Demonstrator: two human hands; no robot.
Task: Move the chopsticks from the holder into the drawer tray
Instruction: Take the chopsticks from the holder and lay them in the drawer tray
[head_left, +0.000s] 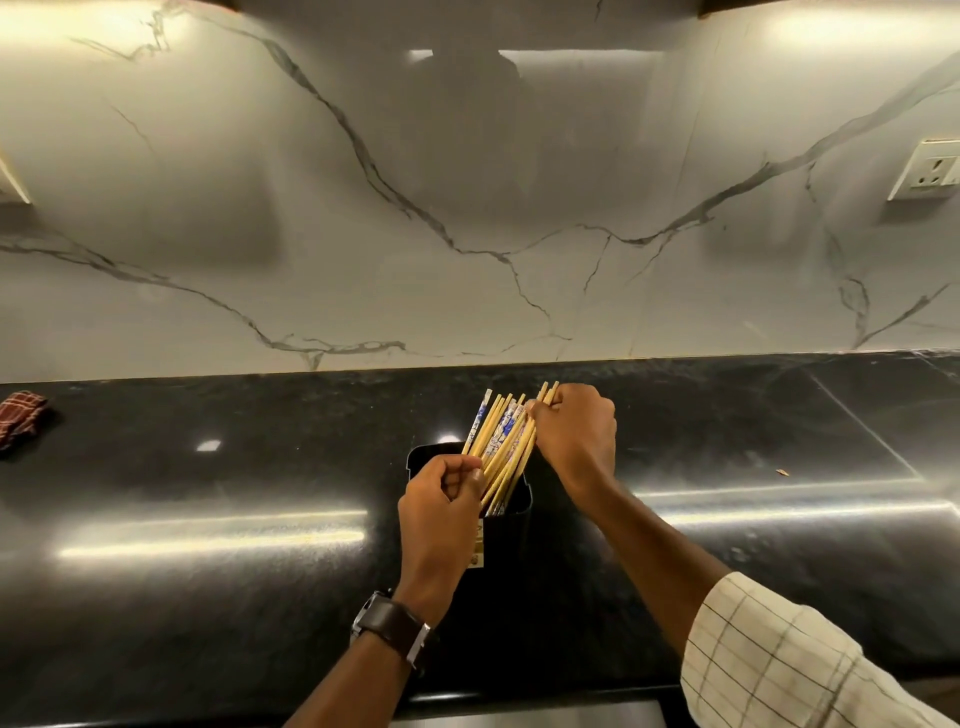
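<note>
Here, at a kitchen counter, your chopsticks (501, 447) stand bunched in a black holder (508, 540), their upper ends fanned out and leaning away from you toward the wall. Most are plain pale wood, and a few carry blue-and-white patterned tops. Your right hand (576, 431) reaches in from the right, its fingers curled round the top ends of a few sticks at the right edge of the bunch. Your left hand (439, 514) sits at the holder's mouth with fingers curled and the thumb against the lower part of the bunch; whether it grips sticks or only the rim cannot be told.

A dark-strapped watch (392, 626) is on your left wrist, and a pale checked sleeve (779, 660) is pushed up your right forearm. The holder rests on a glossy black stone counter (208, 519) streaked with light reflections.

A red checked cloth (21, 418) lies crumpled at the far left of the counter, and a small crumb (782, 472) sits well to the right. Behind rises a white marble wall (363, 234) with grey veins, with a white wall socket (930, 169) at its right edge.
</note>
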